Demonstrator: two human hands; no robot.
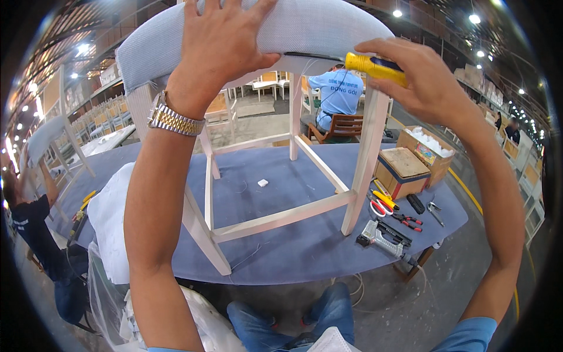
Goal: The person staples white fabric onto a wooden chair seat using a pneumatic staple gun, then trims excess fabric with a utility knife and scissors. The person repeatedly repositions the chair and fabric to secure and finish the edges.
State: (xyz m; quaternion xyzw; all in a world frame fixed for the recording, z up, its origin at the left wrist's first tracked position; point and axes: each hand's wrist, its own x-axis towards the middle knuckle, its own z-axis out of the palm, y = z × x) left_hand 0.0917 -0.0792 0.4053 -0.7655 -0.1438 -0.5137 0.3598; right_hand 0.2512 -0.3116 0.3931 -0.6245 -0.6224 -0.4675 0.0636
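A chair with pale wooden legs and a light grey-blue upholstered seat stands on the table. My left hand lies spread on the seat's fabric, its upper fingertips cut off by the top edge of the picture. In my right hand is a screwdriver with a yellow and dark blue handle. Its dark shaft runs leftward along the seat's lower edge, with the tip close to my left thumb. Whether the tip goes under the fabric I cannot tell. Loose threads hang near the shaft.
On the blue-covered table, a staple gun, red-handled pliers, scissors and cardboard boxes lie right. A small white piece sits between the legs. A co-worker handles another chair at left; another person sits beyond.
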